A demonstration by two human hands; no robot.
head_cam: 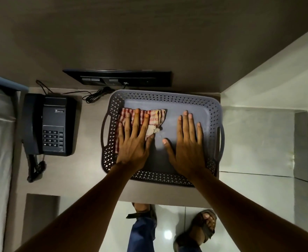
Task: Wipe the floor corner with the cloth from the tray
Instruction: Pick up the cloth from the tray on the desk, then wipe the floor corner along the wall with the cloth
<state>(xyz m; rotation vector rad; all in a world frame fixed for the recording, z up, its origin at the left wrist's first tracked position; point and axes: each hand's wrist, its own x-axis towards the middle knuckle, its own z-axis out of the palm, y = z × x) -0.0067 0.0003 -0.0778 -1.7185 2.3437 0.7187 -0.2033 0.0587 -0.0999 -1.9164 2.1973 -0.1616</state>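
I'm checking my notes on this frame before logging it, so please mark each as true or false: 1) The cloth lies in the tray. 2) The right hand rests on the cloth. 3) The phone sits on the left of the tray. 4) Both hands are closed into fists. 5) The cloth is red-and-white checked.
1) True: the cloth lies in the left part of the tray.
2) False: the left hand lies over the cloth; the right hand is over the bare tray floor.
3) True: the phone sits on the tray's left.
4) False: both hands are flat, fingers spread.
5) True: red-and-white checks, with a paler patch.
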